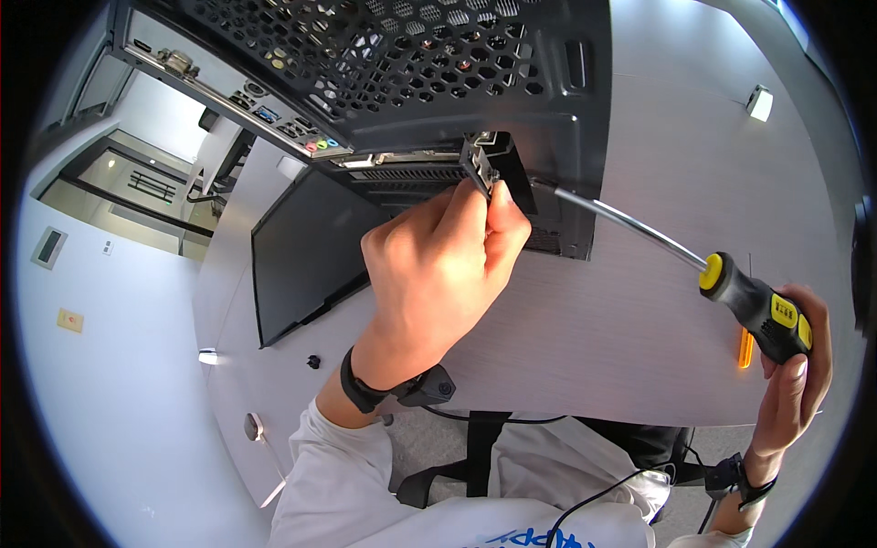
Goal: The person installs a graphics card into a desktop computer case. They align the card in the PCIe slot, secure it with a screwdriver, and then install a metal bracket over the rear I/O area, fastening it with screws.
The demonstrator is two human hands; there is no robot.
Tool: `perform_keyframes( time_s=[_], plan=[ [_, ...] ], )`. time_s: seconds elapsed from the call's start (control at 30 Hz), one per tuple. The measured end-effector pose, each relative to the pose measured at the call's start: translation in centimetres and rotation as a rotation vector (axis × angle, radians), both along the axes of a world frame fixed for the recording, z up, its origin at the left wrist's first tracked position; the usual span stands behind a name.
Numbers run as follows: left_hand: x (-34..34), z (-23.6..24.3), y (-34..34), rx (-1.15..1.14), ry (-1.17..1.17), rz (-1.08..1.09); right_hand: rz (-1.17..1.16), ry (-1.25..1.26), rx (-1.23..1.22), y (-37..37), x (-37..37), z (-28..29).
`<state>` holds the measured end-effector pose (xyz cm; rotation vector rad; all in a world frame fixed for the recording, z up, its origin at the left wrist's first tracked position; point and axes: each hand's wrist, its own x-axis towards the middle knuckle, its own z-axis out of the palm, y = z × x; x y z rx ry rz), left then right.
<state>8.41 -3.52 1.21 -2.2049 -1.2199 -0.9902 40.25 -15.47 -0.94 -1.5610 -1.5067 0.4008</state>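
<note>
A pale, faintly wood-grained tabletop [676, 137] is running under everything, w/ a white wall [100, 384] curving off to the left. A black PC case [411, 128] is standing on it, its honeycomb-punched rear sheet facing the person, prob. so the slot area is lying within easy reach. The left hand [438, 242] is pinching a small metal bracket [480, 169] at the slot opening, thumb against fingers, prob. steadying it (the fingertips are hiding what exactly they're gripping). The right hand [795, 384] is wrapping round the butt of a screwdriver [731, 285], prob. b/c a grip that far back is keeping the long, shiny shaft in view; its fat black-and-yellow handle is looking rubbery. The tip is pointing just beside the slot opening; can't tell if it's touching. A flat, dark, glossy panel [311, 247] is lying left of the case, an orange strip [745, 349] below the handle.
</note>
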Motion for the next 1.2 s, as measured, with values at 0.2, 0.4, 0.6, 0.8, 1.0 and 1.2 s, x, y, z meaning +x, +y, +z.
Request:
perform_keyframes(
  time_s=[0.2,0.4,0.6,0.8,1.0,1.2],
  plan=[
    [-0.1,-0.2,0.2,-0.002,-0.029,-0.04,-0.023,0.012,-0.035,0.6,-1.4,0.6],
    [-0.2,-0.3,0.2,0.019,-0.02,-0.026,-0.03,0.014,-0.025,0.9,-1.9,0.5],
    [-0.1,-0.3,0.4,0.034,-0.022,-0.027,-0.027,-0.006,-0.046,0.9,-1.8,0.6],
    [0.2,-0.2,0.2,0.013,-0.07,-0.059,0.018,0.019,0.008,2.1,-1.0,0.4],
    [0.1,-0.4,0.3,0.053,-0.021,-0.021,-0.012,-0.239,0.127,2.3,0.4,0.7],
    [-0.2,-0.5,0.4,0.066,0.014,-0.007,0.073,-0.265,0.155,2.2,0.6,0.2]
  ],
)
